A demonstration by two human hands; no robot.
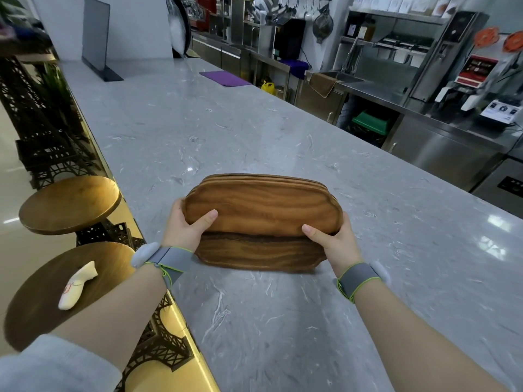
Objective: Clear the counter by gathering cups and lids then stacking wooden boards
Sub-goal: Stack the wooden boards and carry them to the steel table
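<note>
Boards: I see a stack of wooden boards (pixel 260 206) tipped up on its long edge, leaning on one more board (pixel 259 254) that lies flat on the grey marble bench (pixel 254 123), close to the near edge
Left hand: my left hand (pixel 185 226) is closed on the left end of the stack, thumb across the front face, fingers hidden behind
Right hand: my right hand (pixel 329 236) clamps the right end the same way, thumb on the face, the rest wrapped round the back
Arm pose: both forearms reach straight forward and about level, wrists slightly raised, a grey band (pixel 169 261) on each wrist
Handling: I judge the pile stiff and fairly heavy; the smooth finished faces could let one board slip past another, so squeezing inward from both ends looks right
Where to hold: the short rounded ends, low enough to keep all the layers pinched together
Stage: no cups or lids show on the bench; stacking seems nearly finished
Risk: a loosened squeeze could fan the stack out
</note>
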